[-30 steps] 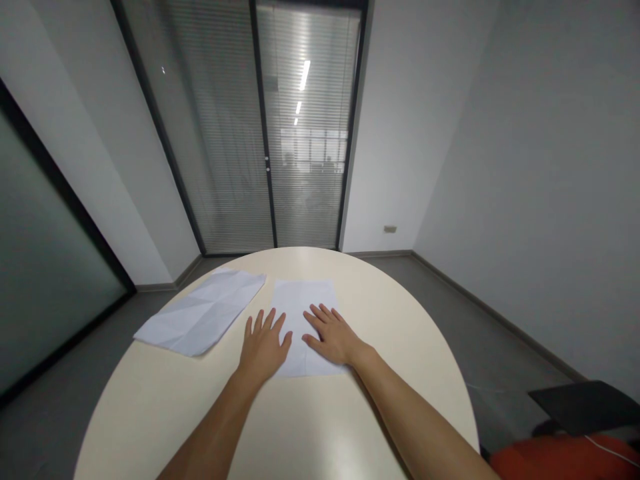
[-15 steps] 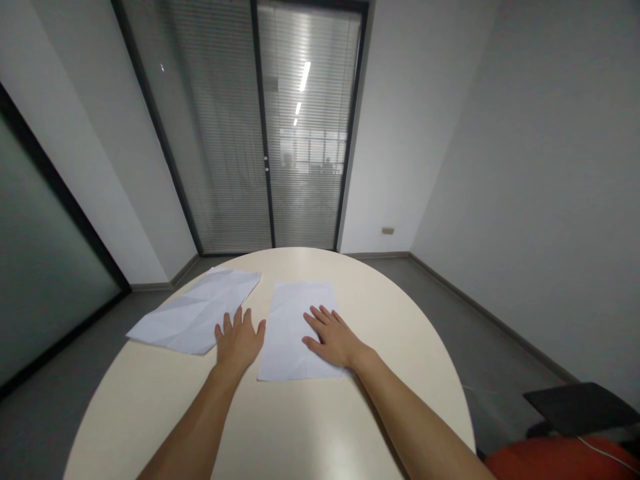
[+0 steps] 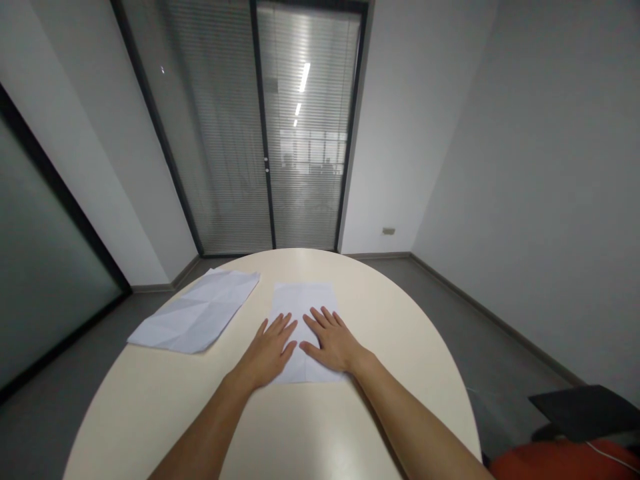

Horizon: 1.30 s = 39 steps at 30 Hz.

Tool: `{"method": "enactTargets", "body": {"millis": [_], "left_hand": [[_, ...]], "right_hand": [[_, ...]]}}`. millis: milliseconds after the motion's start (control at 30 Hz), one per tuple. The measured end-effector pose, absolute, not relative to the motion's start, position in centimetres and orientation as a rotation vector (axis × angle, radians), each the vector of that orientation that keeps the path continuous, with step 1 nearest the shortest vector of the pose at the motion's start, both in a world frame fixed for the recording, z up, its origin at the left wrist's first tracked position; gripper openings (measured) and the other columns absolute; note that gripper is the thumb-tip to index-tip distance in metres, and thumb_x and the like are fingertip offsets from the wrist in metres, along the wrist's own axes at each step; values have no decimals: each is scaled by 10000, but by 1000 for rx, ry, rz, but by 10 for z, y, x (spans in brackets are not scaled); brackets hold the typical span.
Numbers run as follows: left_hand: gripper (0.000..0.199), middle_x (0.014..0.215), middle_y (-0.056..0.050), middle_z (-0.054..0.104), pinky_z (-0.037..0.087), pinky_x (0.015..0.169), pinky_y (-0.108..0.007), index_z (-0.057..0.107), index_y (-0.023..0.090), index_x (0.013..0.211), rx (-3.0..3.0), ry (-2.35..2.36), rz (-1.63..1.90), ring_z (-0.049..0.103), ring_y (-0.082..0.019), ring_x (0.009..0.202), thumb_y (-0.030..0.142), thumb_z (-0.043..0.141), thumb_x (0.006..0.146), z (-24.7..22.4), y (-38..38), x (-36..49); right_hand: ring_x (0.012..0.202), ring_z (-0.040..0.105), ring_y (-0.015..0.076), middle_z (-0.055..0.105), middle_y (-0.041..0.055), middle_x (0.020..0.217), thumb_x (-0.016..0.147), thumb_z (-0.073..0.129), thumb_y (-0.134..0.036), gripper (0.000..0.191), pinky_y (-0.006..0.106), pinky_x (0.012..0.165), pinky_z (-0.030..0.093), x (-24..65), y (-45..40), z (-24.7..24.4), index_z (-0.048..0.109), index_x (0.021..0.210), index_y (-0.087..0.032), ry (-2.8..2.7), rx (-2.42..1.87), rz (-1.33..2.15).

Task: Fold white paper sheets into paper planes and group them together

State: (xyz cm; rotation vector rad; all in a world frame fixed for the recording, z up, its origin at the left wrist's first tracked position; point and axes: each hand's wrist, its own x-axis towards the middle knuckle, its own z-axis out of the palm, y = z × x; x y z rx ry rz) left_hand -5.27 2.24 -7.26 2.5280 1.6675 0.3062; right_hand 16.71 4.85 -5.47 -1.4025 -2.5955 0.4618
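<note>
While our right hand [image 3: 333, 343] lies palm down over the right side of a white sheet [image 3: 305, 297], its fingers fanned wide and grasping nothing, we rest our left hand [image 3: 270, 350] palm down over the left side, fingers slightly parted and likewise holding nothing. We have the sheet a little inward from the far edge of the round table [image 3: 400, 320]. A creased paper [image 3: 200, 313] lies along the table's far left edge, apart from our hands.
</note>
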Motion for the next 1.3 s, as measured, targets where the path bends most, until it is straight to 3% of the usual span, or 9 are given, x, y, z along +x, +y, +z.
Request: {"method": "enactTargets", "body": {"millis": [133,267,400,533,633,867,1000,1133,1300], "left_hand": [[526,1641,-70,318,196,1247,-533,413,239,1534,2519,1699,289,246,-257,1536,398,364,1035,-73,21,-55],[534,1650,-62,293,202,1246,-525,406,265,1540,2509,1676,267,236,-261,1538,401,396,1024,-69,18,-54],[545,1653,-55,283,209,1247,-507,408,286,1539,2513,1537,226,229,-246,1540,406,429,1007,-59,11,-50],[570,1632,-44,345,205,1255,-488,475,300,1499,2549,1418,240,283,-237,1524,353,538,934,-52,4,-47],[574,1621,-45,369,217,1253,-492,511,300,1473,2552,1404,275,311,-247,1514,344,573,904,-52,1,-47],[571,1630,-36,352,193,1264,-490,484,309,1487,2550,1436,288,287,-244,1523,380,562,925,-56,-1,-46],[561,1643,-31,325,188,1260,-501,454,318,1503,2563,1461,301,264,-247,1532,394,533,953,-60,-2,-46],[547,1654,-40,297,192,1256,-513,417,317,1526,2564,1476,293,234,-253,1540,440,475,996,-66,0,-47],[537,1651,-61,297,185,1246,-557,419,305,1528,2546,1593,324,247,-281,1535,481,422,1020,-73,2,-47]], "right_hand": [[1562,81,325,153,77,1686,984,266,-696,779,560,1242,51,168,53,-58,265,1609,-231,-2532,-1541,426],[1543,157,365,248,138,1658,1017,284,-582,714,595,1226,55,173,61,-59,328,1585,-149,-2370,-1748,299],[1548,165,316,268,157,1652,1027,302,-528,699,536,1244,75,176,64,-54,327,1572,-92,-2324,-1635,245],[1558,138,273,220,93,1676,1032,266,-572,687,498,1249,108,177,63,-56,301,1593,-177,-2486,-1405,386],[1559,124,300,211,88,1677,1024,251,-604,689,533,1239,103,182,68,-60,329,1587,-215,-2481,-1556,420],[1547,124,375,216,174,1666,1017,316,-554,713,599,1215,86,202,91,-64,335,1572,-106,-2110,-2032,244],[1559,102,317,215,137,1674,1026,343,-497,631,551,1234,65,194,79,-57,395,1544,-140,-2255,-1713,206],[1566,80,281,170,87,1689,1025,318,-576,640,526,1239,110,175,58,-52,396,1552,-220,-2420,-1375,370],[1556,128,320,221,113,1671,1009,330,-618,706,559,1237,76,172,56,-57,338,1582,-206,-2501,-1509,415]]}}
